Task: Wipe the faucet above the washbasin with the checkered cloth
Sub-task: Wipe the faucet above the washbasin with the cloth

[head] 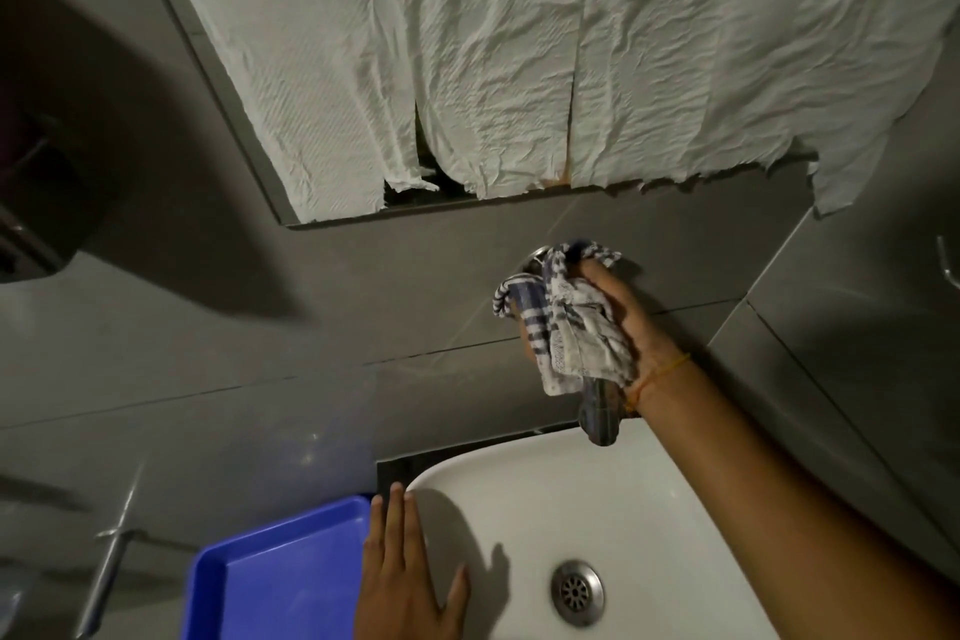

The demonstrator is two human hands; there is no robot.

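Crumpled checkered cloth wrapped over wall-mounted metal faucet, above white washbasin

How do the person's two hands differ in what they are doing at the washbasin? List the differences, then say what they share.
1. The right hand is closed around the checkered cloth; the left hand holds nothing.
2. The right hand is raised at the faucet on the wall; the left hand lies flat, fingers spread, on the washbasin rim.
3. The right wrist wears an orange thread; no thread shows on the left.

Both are bare.
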